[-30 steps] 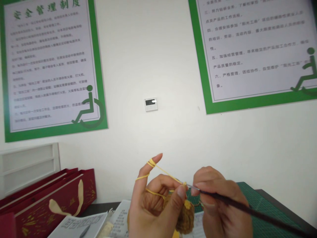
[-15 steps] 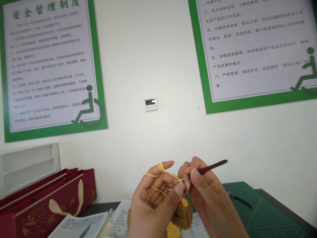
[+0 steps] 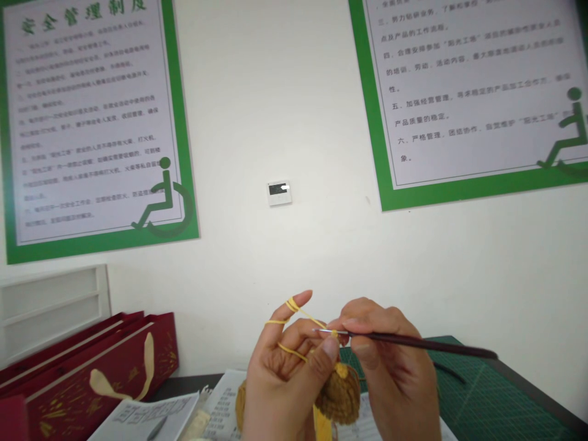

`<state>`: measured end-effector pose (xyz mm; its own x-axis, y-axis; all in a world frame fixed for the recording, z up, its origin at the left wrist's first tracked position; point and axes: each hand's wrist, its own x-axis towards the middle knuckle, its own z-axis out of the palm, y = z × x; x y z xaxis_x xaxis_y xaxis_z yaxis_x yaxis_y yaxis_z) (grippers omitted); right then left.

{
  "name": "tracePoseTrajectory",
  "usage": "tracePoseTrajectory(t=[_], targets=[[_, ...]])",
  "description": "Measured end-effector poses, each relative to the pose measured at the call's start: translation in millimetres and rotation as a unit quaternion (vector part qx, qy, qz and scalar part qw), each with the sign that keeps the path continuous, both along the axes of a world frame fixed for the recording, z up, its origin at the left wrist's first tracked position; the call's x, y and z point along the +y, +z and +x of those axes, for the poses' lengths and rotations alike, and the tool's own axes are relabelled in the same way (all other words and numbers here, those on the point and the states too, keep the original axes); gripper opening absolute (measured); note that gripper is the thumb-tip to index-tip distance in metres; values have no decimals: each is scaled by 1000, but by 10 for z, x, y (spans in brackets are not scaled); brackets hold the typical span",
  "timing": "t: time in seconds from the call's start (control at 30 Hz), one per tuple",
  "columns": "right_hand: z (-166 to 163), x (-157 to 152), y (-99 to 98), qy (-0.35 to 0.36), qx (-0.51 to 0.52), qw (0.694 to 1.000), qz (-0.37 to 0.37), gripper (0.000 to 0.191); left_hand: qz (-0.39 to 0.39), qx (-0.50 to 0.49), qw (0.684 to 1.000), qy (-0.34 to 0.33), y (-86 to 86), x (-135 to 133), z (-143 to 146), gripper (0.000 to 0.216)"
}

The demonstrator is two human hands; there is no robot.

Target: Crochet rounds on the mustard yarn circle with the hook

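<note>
My left hand (image 3: pixel 289 367) pinches a small piece of yellow crochet work (image 3: pixel 340 369) between thumb and fingers. Yellow yarn (image 3: pixel 293 304) wraps round its raised index finger and runs across the palm. A brown knitted or crocheted piece (image 3: pixel 340 398) hangs just below the pinch, partly behind the thumb. My right hand (image 3: pixel 390 361) is closed on a crochet hook (image 3: pixel 422 344) with a dark red handle. The hook's metal tip passes through the yellow loops at the left fingertips and points left.
Dark red gift bags (image 3: pixel 114 373) stand at the left. Printed papers (image 3: pixel 156 416) with a pen lie in front of them. A green cutting mat (image 3: pixel 496 386) covers the right side, with a dark-handled tool (image 3: pixel 450 371) partly hidden behind my right hand.
My right hand has turned, so the hook's handle swung from pointing up right to sloping slightly down right. Its tip now lies nearly level. My left hand has barely shifted.
</note>
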<state>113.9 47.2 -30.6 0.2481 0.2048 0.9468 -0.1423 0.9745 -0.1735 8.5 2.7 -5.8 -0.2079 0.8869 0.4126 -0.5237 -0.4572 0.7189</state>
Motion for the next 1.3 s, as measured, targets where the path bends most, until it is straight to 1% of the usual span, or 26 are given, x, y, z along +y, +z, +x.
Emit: tracePoseTrajectory(t=[0.03, 0.07, 0.1, 0.13, 0.17, 0.2, 0.23, 0.27, 0.33, 0.37, 0.43, 0.5, 0.57, 0.73, 0.93, 1.03, 1.13, 1.3], targets=[[15, 2, 2, -66, -15, 997, 44, 13, 0, -4, 1000, -3, -5, 0, 3, 58], [34, 5, -1, -143, -28, 985, 92, 15, 2, -6, 1000, -7, -8, -3, 6, 56], [54, 9, -10, -220, -40, 964, 143, 17, 3, -7, 1000, -14, -11, -8, 10, 53], [71, 16, -22, -293, -36, 939, 174, 20, 3, -9, 1000, -26, -12, -13, 12, 51], [84, 24, -35, -341, -15, 918, 201, 21, -3, -10, 999, -44, -12, -18, 13, 51], [90, 34, -46, -341, -7, 914, 219, 17, -18, -10, 997, -68, -11, -21, 10, 51], [86, 43, -54, -307, -1, 927, 214, 13, -38, -10, 995, -95, -8, -22, 4, 53], [74, 52, -57, -250, 9, 948, 198, 10, -58, -10, 991, -122, -3, -19, -6, 55], [31, 60, -52, -114, 19, 985, 127, 10, -85, -9, 983, -163, 13, -8, -35, 57], [7, 58, -46, -45, 27, 994, 91, 10, -84, -8, 981, -174, 23, -1, -53, 57], [-25, 42, -36, 68, 45, 996, 38, 11, -63, -7, 982, -179, 42, 10, -90, 56], [-24, 16, -27, 135, 60, 989, 8, 12, -46, -2, 984, -173, 53, 9, -120, 56], [0, -11, -20, 160, 55, 986, -11, 11, -39, 5, 985, -167, 51, -4, -134, 57], [18, -69, -23, 203, 49, 978, -27, 12, -36, 18, 987, -158, 12, -47, -116, 58], [-4, -135, -42, 163, 100, 981, -33, 14, -50, 25, 991, -118, 44, -70, -121, 63], [-1, -150, -30, 170, 98, 980, -39, 15, -41, 26, 994, -102, 58, -70, -126, 62], [-8, -153, -25, 183, 80, 979, -31, 14, -30, 27, 994, -101, 56, -70, -115, 58], [-16, -154, -28, 172, 79, 982, -23, 12, -31, 27, 994, -101, 56, -78, -94, 57]])
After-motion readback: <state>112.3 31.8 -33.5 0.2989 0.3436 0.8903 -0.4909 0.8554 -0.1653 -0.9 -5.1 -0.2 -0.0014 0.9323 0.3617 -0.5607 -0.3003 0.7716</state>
